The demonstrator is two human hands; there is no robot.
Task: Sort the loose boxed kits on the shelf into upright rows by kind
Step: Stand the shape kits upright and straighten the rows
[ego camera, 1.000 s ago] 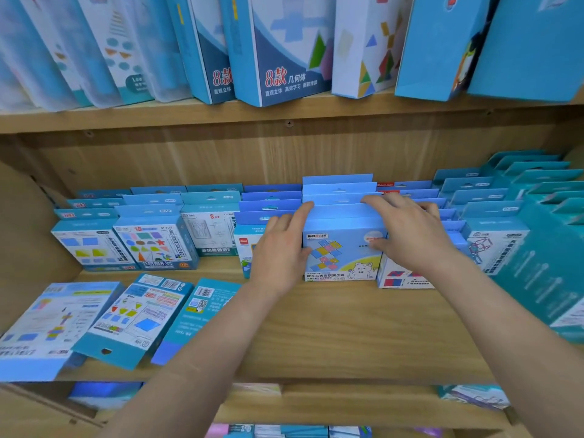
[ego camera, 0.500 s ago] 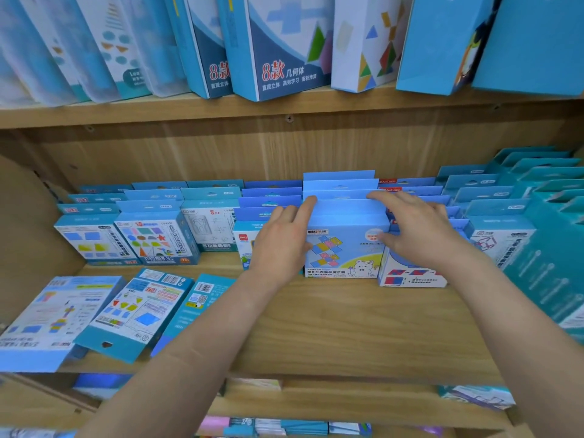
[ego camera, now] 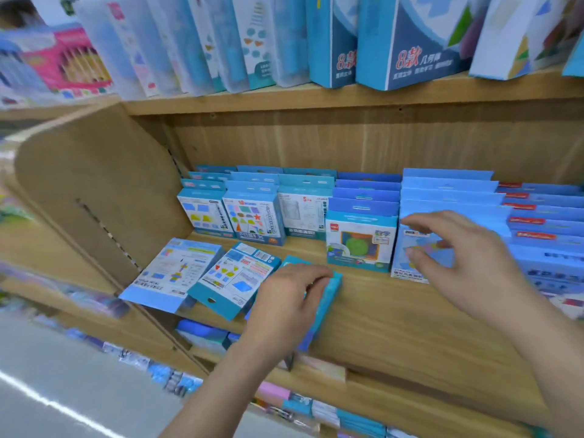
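Observation:
Three loose kits lie flat at the front left of the wooden shelf (ego camera: 395,317): a pale blue box (ego camera: 177,273), a teal box (ego camera: 234,276) and a second teal box (ego camera: 328,298). My left hand (ego camera: 287,298) lies on that second teal box, fingers curled over its far edge. My right hand (ego camera: 458,257) hovers with relaxed, spread fingers in front of the tall light-blue row (ego camera: 448,191) and holds nothing. Further upright rows stand behind: shape kits (ego camera: 205,213), (ego camera: 252,216), a white-fronted kit (ego camera: 303,213) and a green-disc kit (ego camera: 360,241).
A curved wooden side panel (ego camera: 94,191) closes the shelf on the left. More blue rows with red labels (ego camera: 537,216) fill the right. Large boxes (ego camera: 410,42) stand on the shelf above, low over the rows. Lower shelves hold more packets.
Both hands left the light-blue row. My left hand dropped down-left onto the flat teal box; my right hand pulled back off the row. The view swung to the left.

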